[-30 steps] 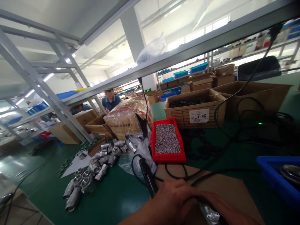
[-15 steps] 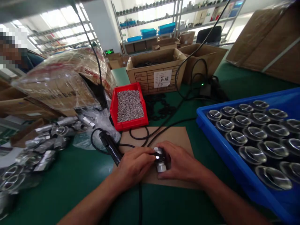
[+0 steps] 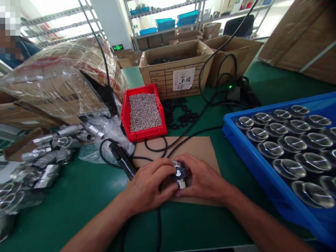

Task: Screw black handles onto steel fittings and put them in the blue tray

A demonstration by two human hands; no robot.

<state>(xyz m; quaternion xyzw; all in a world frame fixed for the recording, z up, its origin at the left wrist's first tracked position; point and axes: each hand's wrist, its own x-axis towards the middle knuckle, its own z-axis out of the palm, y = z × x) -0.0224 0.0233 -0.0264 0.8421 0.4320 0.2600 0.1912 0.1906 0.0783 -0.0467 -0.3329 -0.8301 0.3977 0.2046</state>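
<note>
Both of my hands close around a small silver metal fitting (image 3: pixel 179 174) with a dark ring on top, resting on a brown cardboard sheet (image 3: pixel 195 148) on the green table. My left hand (image 3: pixel 148 185) grips it from the left, my right hand (image 3: pixel 202 178) from the right. A black corded tool (image 3: pixel 122 160) lies just left of my left hand. A red bin (image 3: pixel 126 111) of small grey metal pieces stands behind the sheet.
A blue tray (image 3: pixel 248 155) of shiny metal caps fills the right. Silver pipe fittings (image 3: pixel 43 157) pile up at the left beside a plastic-wrapped carton (image 3: pixel 52 87). Black rings (image 3: pixel 178 113), cables and open cardboard boxes (image 3: pixel 173 75) lie behind. A person (image 3: pixel 12 42) is at far left.
The view swung from up at the shelving down onto the table. My hands came into full view and stayed on the fitting, which now shows a dark ring on top.
</note>
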